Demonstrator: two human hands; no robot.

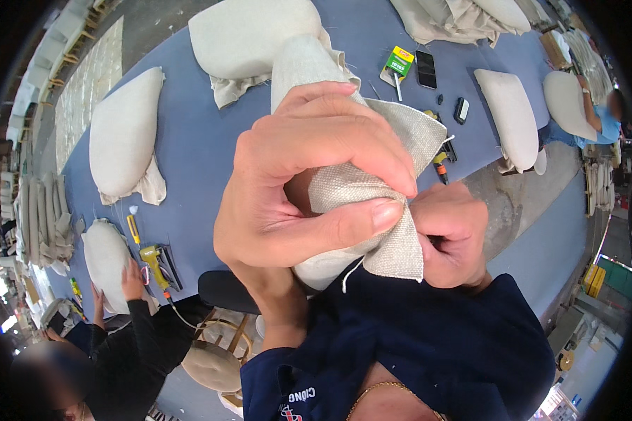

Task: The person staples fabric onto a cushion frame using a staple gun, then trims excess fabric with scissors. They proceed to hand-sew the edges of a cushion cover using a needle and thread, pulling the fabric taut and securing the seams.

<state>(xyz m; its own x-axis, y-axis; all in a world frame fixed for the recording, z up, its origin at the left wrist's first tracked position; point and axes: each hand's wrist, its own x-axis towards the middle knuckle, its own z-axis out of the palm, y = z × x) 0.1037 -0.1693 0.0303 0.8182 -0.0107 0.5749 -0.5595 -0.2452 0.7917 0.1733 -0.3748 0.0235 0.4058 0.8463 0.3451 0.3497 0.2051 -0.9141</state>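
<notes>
A beige woven fabric cover (pixel 400 133) on a padded piece, perhaps a cushion, is held up close in front of me. My left hand (pixel 302 175) wraps over it, thumb and fingertips pinching a fold at the cover's edge. On the other side of that fold, my right hand (pixel 451 228) is closed against the fabric with curled fingers; what they grip is partly hidden. A loose corner of the cover (pixel 400 256) hangs below the pinch, with a thread dangling from it.
Covered beige cushions (pixel 125 130) lie around the blue-grey table (pixel 189 189). Beyond my hands are a phone (pixel 425 69), a small green-yellow box (pixel 399 62) and a tool with an orange fitting (pixel 439 170). At left, a co-worker (pixel 133 337) handles a cushion beside a yellow-green air stapler (pixel 153 263).
</notes>
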